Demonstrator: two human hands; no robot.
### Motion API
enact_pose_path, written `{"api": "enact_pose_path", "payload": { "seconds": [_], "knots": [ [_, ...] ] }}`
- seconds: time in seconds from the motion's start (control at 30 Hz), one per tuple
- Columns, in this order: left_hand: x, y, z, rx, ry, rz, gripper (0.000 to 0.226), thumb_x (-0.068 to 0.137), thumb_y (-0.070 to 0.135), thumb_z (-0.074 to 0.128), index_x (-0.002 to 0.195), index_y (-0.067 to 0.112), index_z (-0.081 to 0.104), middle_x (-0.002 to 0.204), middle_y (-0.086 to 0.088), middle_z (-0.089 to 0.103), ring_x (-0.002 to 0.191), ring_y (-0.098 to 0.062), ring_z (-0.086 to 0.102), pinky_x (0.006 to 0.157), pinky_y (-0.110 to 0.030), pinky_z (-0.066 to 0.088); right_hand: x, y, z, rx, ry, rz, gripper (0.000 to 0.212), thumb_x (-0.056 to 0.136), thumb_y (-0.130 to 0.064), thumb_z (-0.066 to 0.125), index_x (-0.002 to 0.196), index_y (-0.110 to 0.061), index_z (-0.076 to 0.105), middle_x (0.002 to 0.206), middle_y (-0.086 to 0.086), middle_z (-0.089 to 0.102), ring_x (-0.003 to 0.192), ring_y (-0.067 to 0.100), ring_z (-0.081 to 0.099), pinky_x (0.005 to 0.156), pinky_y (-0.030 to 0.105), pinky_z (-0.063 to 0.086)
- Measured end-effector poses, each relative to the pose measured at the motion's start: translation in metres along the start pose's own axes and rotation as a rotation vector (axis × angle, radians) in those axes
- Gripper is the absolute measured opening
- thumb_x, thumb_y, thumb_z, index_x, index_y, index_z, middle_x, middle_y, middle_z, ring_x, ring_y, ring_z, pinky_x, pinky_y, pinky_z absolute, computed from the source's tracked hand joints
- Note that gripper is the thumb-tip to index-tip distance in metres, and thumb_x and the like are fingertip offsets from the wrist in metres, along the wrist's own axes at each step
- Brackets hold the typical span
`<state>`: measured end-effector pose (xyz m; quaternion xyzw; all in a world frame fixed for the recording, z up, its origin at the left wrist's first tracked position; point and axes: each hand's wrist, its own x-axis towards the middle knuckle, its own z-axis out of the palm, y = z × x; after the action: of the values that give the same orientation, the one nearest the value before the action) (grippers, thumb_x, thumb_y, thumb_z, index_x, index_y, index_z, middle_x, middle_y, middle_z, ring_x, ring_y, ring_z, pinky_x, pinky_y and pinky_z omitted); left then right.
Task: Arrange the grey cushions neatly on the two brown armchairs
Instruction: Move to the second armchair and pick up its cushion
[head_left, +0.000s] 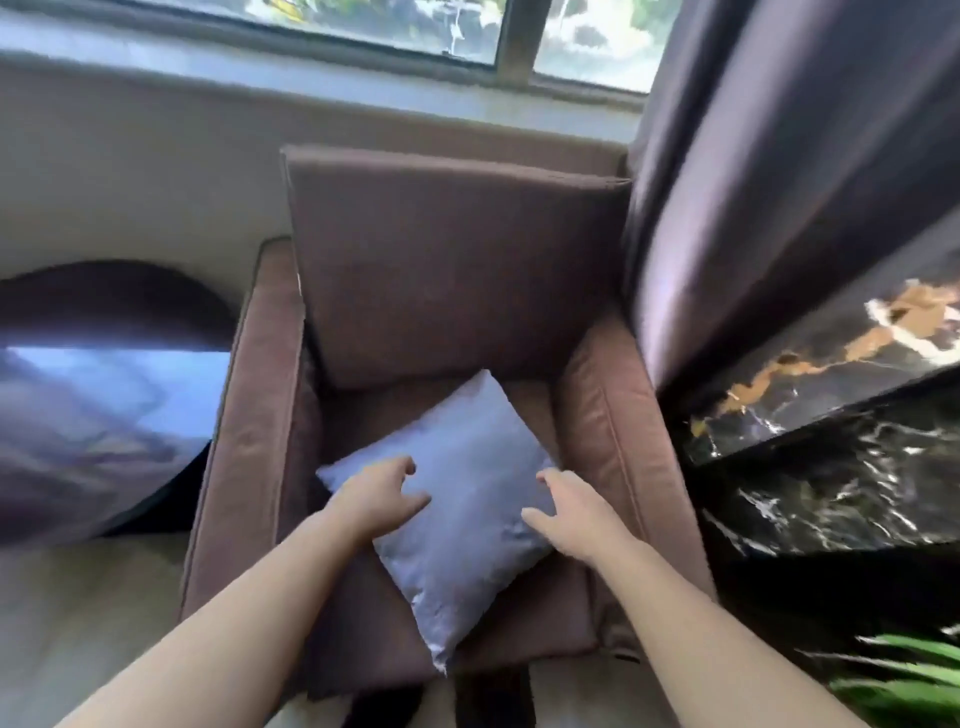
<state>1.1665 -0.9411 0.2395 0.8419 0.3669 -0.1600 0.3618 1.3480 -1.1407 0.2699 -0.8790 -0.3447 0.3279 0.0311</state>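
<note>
Grey cushion (467, 499) askew on armchair (447, 260) — unlabelled

no text, label, brand, number or sign is showing legibly anywhere in this view.

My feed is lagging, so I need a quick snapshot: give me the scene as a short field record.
cushion: grey cushion lying flat and skewed, corner-first, on the seat
chair: brown armchair, back cushion upright
left hand: open, over the cushion's left corner
right hand: open, at its right edge
grasp: not closed yet
right of chair: dark curtain, black marble surface
</note>
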Motion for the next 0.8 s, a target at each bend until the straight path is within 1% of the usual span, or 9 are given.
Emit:
{"api": "enact_pose_path", "payload": {
  "seconds": [0.17, 0.27, 0.33, 0.4, 0.5, 0.57, 0.67, 0.73, 0.8],
  "knots": [
    [0.045, -0.014, 0.047, -0.221, 0.148, -0.129, 0.05, 0.089, 0.041, 0.067, 0.13, 0.014, 0.057, 0.127, -0.005, 0.065, 0.108, -0.02, 0.063, 0.091, -0.03, 0.046, 0.093, 0.033, 0.008, 0.188, 0.098, -0.157, 0.055, 0.089, -0.041, 0.064, 0.138, -0.022, 0.046, 0.128, -0.001, 0.054, 0.117, 0.015, 0.055, 0.097, 0.031, 0.045],
    [0.065, -0.03, 0.097, -0.366, 0.246, -0.203, 0.045, 0.089, 0.041, 0.067, 0.127, 0.018, 0.058, 0.123, -0.001, 0.064, 0.1, -0.012, 0.059, 0.086, -0.025, 0.041, 0.147, 0.063, 0.035, 0.26, 0.187, -0.256, 0.05, 0.089, -0.04, 0.064, 0.133, -0.024, 0.049, 0.12, -0.007, 0.055, 0.108, 0.007, 0.055, 0.089, 0.022, 0.04],
    [0.075, -0.042, 0.134, -0.385, 0.329, -0.229, 0.049, 0.09, 0.038, 0.067, 0.131, 0.016, 0.055, 0.131, -0.001, 0.059, 0.113, -0.012, 0.053, 0.095, -0.025, 0.038, 0.18, 0.083, 0.057, 0.279, 0.216, -0.278, 0.05, 0.088, -0.044, 0.062, 0.133, -0.026, 0.049, 0.12, -0.01, 0.053, 0.106, 0.004, 0.053, 0.088, 0.021, 0.038],
    [0.082, -0.054, 0.172, -0.334, 0.435, -0.284, 0.06, 0.088, 0.036, 0.071, 0.137, 0.01, 0.05, 0.141, -0.009, 0.048, 0.13, -0.023, 0.043, 0.106, -0.032, 0.036, 0.21, 0.104, 0.082, 0.292, 0.219, -0.255, 0.053, 0.088, -0.046, 0.062, 0.135, -0.026, 0.047, 0.124, -0.009, 0.051, 0.11, 0.004, 0.051, 0.09, 0.023, 0.038],
    [0.091, -0.069, 0.221, -0.371, 0.545, -0.437, 0.08, 0.082, 0.043, 0.074, 0.144, 0.008, 0.039, 0.148, -0.015, 0.034, 0.137, -0.032, 0.032, 0.113, -0.042, 0.034, 0.252, 0.131, 0.112, 0.31, 0.214, -0.196, 0.059, 0.088, -0.049, 0.062, 0.138, -0.023, 0.043, 0.131, -0.006, 0.044, 0.113, 0.007, 0.047, 0.095, 0.026, 0.037],
    [0.096, -0.077, 0.243, -0.47, 0.579, -0.483, 0.086, 0.079, 0.049, 0.075, 0.146, 0.012, 0.037, 0.147, -0.013, 0.037, 0.138, -0.027, 0.031, 0.114, -0.04, 0.032, 0.273, 0.144, 0.126, 0.307, 0.212, -0.151, 0.061, 0.091, -0.052, 0.057, 0.141, -0.02, 0.041, 0.137, -0.001, 0.04, 0.117, 0.014, 0.048, 0.097, 0.027, 0.035],
    [0.104, -0.085, 0.261, -0.689, 0.657, -0.491, 0.079, 0.073, 0.053, 0.08, 0.136, 0.024, 0.044, 0.137, -0.004, 0.05, 0.132, -0.019, 0.045, 0.11, -0.04, 0.042, 0.299, 0.16, 0.138, 0.333, 0.204, -0.062, 0.066, 0.095, -0.053, 0.049, 0.146, -0.013, 0.037, 0.147, 0.013, 0.038, 0.129, 0.028, 0.045, 0.099, 0.029, 0.032],
    [0.108, -0.087, 0.266, -0.827, 0.697, -0.528, 0.075, 0.067, 0.062, 0.079, 0.125, 0.039, 0.038, 0.132, 0.006, 0.052, 0.127, -0.011, 0.052, 0.104, -0.029, 0.045, 0.31, 0.166, 0.142, 0.352, 0.152, -0.014, 0.076, 0.092, -0.06, 0.048, 0.148, -0.012, 0.033, 0.15, 0.016, 0.035, 0.135, 0.031, 0.041, 0.108, 0.036, 0.033],
    [0.112, -0.091, 0.268, -0.96, 0.698, -0.562, 0.093, 0.058, 0.071, 0.076, 0.134, 0.041, 0.03, 0.124, 0.019, 0.054, 0.118, 0.006, 0.056, 0.093, -0.01, 0.044, 0.319, 0.168, 0.145, 0.353, 0.115, 0.003, 0.085, 0.088, -0.068, 0.048, 0.149, -0.011, 0.032, 0.151, 0.017, 0.037, 0.137, 0.033, 0.04, 0.113, 0.043, 0.033]
  ]
}}
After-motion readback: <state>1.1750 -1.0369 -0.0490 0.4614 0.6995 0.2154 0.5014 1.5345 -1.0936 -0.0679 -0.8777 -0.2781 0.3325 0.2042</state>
